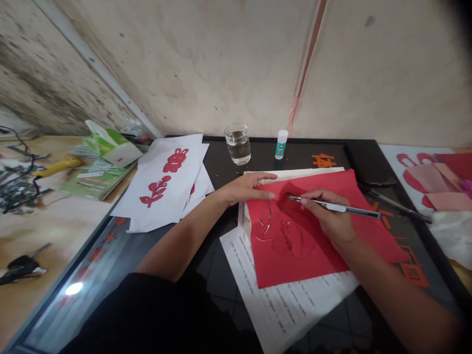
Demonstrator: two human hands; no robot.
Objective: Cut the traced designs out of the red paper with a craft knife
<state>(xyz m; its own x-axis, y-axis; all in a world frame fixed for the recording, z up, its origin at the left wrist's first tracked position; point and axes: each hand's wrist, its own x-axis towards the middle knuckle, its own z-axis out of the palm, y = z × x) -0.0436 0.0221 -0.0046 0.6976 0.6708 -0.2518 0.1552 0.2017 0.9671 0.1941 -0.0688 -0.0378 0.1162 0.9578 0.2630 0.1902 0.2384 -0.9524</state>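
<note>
My right hand (330, 216) grips a slim craft knife (342, 208), its tip on the upper middle of a sheet of red paper (320, 255). Drawn outlines cover this sheet, with several thin slits cut through at its left part. At the sheet's upper left edge lies my left hand (249, 188), fingers stretched out and thumb pressing on the paper. A pale pad (295, 174) shows beneath the red sheet. Lower down, a printed white sheet (269, 300) sticks out from under it.
A glass of water (238, 145) and a glue stick (281, 144) stand near the wall. White sheets with red paper cutouts (177, 160) lie at left, beside a green booklet (94, 181) and keys (24, 265). A dark pen-like tool (401, 206) and paper scraps (450, 201) are at right.
</note>
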